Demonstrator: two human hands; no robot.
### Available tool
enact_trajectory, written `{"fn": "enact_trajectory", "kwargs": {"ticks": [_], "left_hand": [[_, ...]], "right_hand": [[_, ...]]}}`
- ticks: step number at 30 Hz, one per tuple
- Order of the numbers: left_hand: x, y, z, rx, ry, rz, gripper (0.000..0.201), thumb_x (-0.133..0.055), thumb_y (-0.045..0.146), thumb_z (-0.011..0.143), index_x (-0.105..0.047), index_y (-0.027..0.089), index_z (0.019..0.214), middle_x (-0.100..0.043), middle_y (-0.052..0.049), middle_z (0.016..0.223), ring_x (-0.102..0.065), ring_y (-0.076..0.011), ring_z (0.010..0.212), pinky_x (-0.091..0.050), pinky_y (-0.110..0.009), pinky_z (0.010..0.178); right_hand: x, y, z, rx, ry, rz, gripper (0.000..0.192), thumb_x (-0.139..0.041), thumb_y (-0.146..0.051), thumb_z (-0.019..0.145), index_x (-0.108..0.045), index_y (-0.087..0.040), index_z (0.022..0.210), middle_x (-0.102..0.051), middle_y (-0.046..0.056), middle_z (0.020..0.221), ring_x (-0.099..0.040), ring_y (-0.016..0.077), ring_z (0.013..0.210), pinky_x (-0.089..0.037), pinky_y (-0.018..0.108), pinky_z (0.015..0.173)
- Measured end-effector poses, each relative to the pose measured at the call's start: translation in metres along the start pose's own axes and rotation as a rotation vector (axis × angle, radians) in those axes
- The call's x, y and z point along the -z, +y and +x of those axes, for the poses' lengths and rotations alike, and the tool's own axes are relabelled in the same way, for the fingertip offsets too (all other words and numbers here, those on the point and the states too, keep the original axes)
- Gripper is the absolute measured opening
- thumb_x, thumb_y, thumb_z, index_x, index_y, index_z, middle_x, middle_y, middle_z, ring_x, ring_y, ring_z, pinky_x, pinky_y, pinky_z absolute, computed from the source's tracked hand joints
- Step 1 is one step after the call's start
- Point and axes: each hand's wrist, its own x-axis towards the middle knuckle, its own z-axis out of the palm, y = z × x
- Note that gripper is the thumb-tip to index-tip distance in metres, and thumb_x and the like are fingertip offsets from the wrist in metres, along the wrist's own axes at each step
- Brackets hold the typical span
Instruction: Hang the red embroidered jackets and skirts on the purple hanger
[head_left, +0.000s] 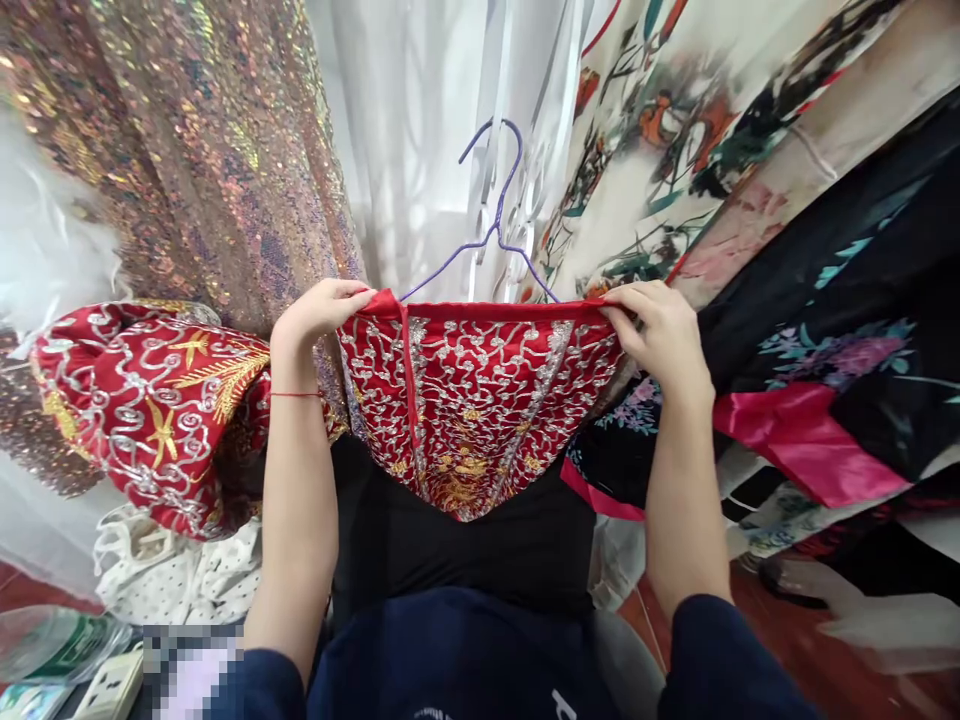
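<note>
Red cloth [472, 400], thick with silver scrollwork and gold embroidery, hangs stretched between both hands at chest height, narrowing to a point at its lower edge. A plain red binding runs along its top hem, and a raised red seam drops down its left part. The left hand [319, 312] has its fingers [352, 292] curled shut over the top left corner of the hem; the right hand [660, 335] pinches the top right corner, fingers closed on the fabric. A thin purple wire hanger [496, 225] rises just behind the hem, its hook curving up in front of sheer white curtain fabric [409, 150].

To the left lies a bunched garment [150, 400] of matching red with gold and silver stitching, and above it hangs a sequinned cloth [187, 140] glittering in copper and green. To the right hang a cream floral print [675, 120] and a dark floral robe [847, 330] with a glossy pink satin band [802, 440].
</note>
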Motion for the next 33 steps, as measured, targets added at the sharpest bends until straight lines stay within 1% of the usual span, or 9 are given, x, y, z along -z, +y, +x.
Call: {"fn": "enact_trajectory", "kwargs": {"ticks": [2, 7, 12, 14, 16, 20, 23, 27, 33], "left_hand": [[0.009, 0.014, 0.006, -0.011, -0.115, 0.005, 0.036, -0.065, 0.037, 0.089, -0.058, 0.01, 0.067, -0.047, 0.006, 0.061, -0.044, -0.0035, 0.057, -0.04, -0.021, 0.07], [-0.005, 0.034, -0.006, -0.063, 0.278, -0.066, 0.033, -0.044, 0.035, 0.103, -0.058, 0.012, 0.083, -0.053, 0.003, 0.076, -0.047, -0.0075, 0.074, -0.04, -0.019, 0.075], [-0.026, 0.035, -0.049, -0.09, 0.365, 0.014, 0.026, -0.048, 0.037, 0.101, -0.067, 0.019, 0.1, -0.069, -0.005, 0.104, -0.062, -0.0177, 0.105, -0.046, -0.029, 0.099], [-0.032, 0.035, -0.063, -0.115, 0.447, 0.135, 0.023, -0.051, 0.035, 0.099, -0.067, 0.02, 0.106, -0.066, -0.009, 0.116, -0.058, -0.0206, 0.118, -0.042, -0.034, 0.108], [-0.04, 0.036, -0.071, -0.112, 0.507, 0.218, 0.019, -0.054, 0.033, 0.097, -0.065, 0.019, 0.103, -0.065, -0.01, 0.113, -0.058, -0.0217, 0.115, -0.042, -0.037, 0.107], [-0.058, 0.034, -0.068, -0.011, 0.316, 0.089, 0.014, -0.058, 0.033, 0.094, -0.061, 0.019, 0.096, -0.067, -0.008, 0.099, -0.063, -0.0183, 0.096, -0.048, -0.033, 0.094], [-0.066, 0.026, -0.058, 0.101, 0.202, -0.146, 0.016, -0.063, 0.032, 0.09, -0.062, 0.017, 0.094, -0.068, -0.006, 0.093, -0.065, -0.0154, 0.087, -0.05, -0.028, 0.083], [-0.068, 0.016, -0.053, 0.106, 0.037, -0.257, 0.013, -0.065, 0.029, 0.086, -0.063, 0.017, 0.089, -0.068, -0.004, 0.088, -0.063, -0.013, 0.081, -0.05, -0.025, 0.08], [-0.071, 0.016, -0.057, 0.144, 0.005, -0.309, 0.016, -0.065, 0.03, 0.086, -0.058, 0.019, 0.094, -0.061, 0.001, 0.079, -0.057, -0.0103, 0.069, -0.047, -0.023, 0.07]], "right_hand": [[-0.001, -0.007, 0.003, -0.011, 0.08, -0.007, 0.035, -0.041, -0.044, 0.1, -0.068, -0.026, 0.09, -0.073, 0.011, 0.096, -0.064, 0.0249, 0.093, -0.048, 0.04, 0.083], [-0.021, -0.021, 0.001, -0.103, 0.318, 0.004, 0.033, -0.039, -0.039, 0.101, -0.067, -0.024, 0.091, -0.071, 0.015, 0.098, -0.064, 0.0254, 0.096, -0.052, 0.038, 0.083], [-0.047, -0.034, -0.009, -0.182, 0.453, -0.059, 0.021, -0.05, -0.033, 0.095, -0.066, -0.021, 0.094, -0.065, 0.017, 0.104, -0.059, 0.0304, 0.102, -0.052, 0.045, 0.087], [-0.056, -0.052, -0.011, -0.239, 0.585, -0.086, 0.017, -0.052, -0.03, 0.094, -0.066, -0.021, 0.095, -0.063, 0.02, 0.106, -0.056, 0.0327, 0.105, -0.049, 0.05, 0.093], [-0.066, -0.084, -0.013, -0.263, 0.668, 0.01, 0.014, -0.051, -0.028, 0.093, -0.064, -0.021, 0.091, -0.063, 0.019, 0.102, -0.056, 0.0329, 0.102, -0.046, 0.052, 0.094], [-0.094, -0.166, -0.02, -0.184, 0.393, 0.419, 0.009, -0.052, -0.025, 0.091, -0.06, -0.024, 0.094, -0.065, 0.007, 0.09, -0.062, 0.0234, 0.086, -0.052, 0.04, 0.08], [-0.121, -0.211, -0.023, -0.235, 0.172, 0.667, 0.019, -0.051, -0.026, 0.091, -0.059, -0.022, 0.108, -0.065, 0.009, 0.106, -0.063, 0.0213, 0.092, -0.054, 0.035, 0.079], [-0.153, -0.229, -0.014, -0.417, 0.076, 0.843, 0.026, -0.052, -0.031, 0.093, -0.057, -0.021, 0.116, -0.065, 0.01, 0.111, -0.062, 0.0201, 0.088, -0.052, 0.034, 0.079], [-0.175, -0.231, 0.0, -0.558, -0.058, 0.786, 0.012, -0.057, -0.032, 0.092, -0.06, -0.022, 0.098, -0.062, 0.001, 0.071, -0.055, 0.0171, 0.06, -0.043, 0.028, 0.065]]}}
